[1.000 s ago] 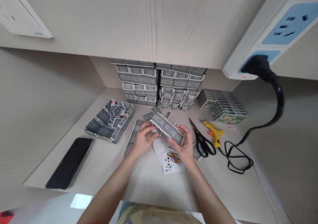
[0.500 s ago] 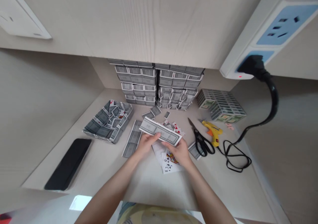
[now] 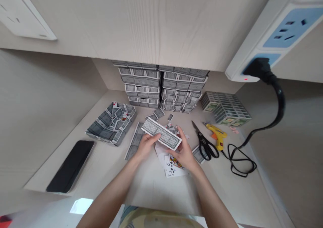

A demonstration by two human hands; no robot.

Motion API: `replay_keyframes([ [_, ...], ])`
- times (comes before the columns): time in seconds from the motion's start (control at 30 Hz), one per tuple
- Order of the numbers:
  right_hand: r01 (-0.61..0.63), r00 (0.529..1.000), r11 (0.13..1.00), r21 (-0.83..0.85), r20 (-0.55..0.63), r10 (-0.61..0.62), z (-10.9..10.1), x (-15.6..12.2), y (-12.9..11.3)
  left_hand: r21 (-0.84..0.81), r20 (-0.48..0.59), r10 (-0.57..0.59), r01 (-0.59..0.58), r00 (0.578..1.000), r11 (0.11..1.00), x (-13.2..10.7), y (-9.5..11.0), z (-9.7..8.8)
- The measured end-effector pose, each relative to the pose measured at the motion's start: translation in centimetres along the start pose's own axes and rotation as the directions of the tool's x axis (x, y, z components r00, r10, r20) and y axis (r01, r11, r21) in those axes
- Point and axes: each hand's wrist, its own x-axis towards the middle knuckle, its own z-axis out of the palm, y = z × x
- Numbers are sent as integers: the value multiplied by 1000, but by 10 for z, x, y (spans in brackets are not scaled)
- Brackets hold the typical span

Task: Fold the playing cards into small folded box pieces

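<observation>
A long strip of playing cards (image 3: pixel 164 135), grey patterned backs up, is tilted above the desk. My left hand (image 3: pixel 146 147) grips its left part, thumb on top. At the right end of the strip, my right hand (image 3: pixel 184 154) has its fingers spread, with the index finger raised beyond the end and the thumb by the lower edge; whether it touches the strip is hard to see. Below lie loose face-up cards (image 3: pixel 172 169), a queen and jack among them. Another card strip (image 3: pixel 135 142) rests left of my hands.
A box of cards (image 3: pixel 111 125) holding folded cards and a black phone (image 3: pixel 70 167) are on the left. Stacked card boxes (image 3: pixel 143 86) stand at the back. Black-handled scissors (image 3: pixel 207 145), a yellow glue gun (image 3: pixel 218 135) with its cord, and packaged card decks (image 3: pixel 225 108) are right.
My right hand's fingers have spread from the strip's right end, the index finger lifting. The strip has tilted a little, still in my left hand.
</observation>
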Motion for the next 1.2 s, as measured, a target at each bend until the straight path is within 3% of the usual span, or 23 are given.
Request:
replay_keyframes([
  [0.3, 84, 996, 982, -168, -30, -90, 0, -3, 8, -68, 9, -13, 14, 1000, 998, 1, 1, -2],
  [0.5, 198, 980, 952, -235, 48, -192, 1, -4, 0, -141, -54, -9, 1, 998, 990, 0, 7, -1],
  [0.7, 125, 976, 976, -179, -156, -153, 0, -1, 6, -221, -91, 39, -58, 995, 973, 4, 12, -7],
  [0.83, 108, 951, 989, -100, -280, -132, -2, 3, 9, -181, -151, 58, -85, 987, 980, 6, 14, -12],
  [1.03, 104, 965, 983, 152, -257, -62, 1, 4, 3, -144, -155, 56, -79, 986, 986, 6, 15, -12],
  [1.2, 70, 964, 977, 201, -265, -15, 0, 5, -3, -131, -154, 55, -76, 986, 988, 7, 13, -12],
])
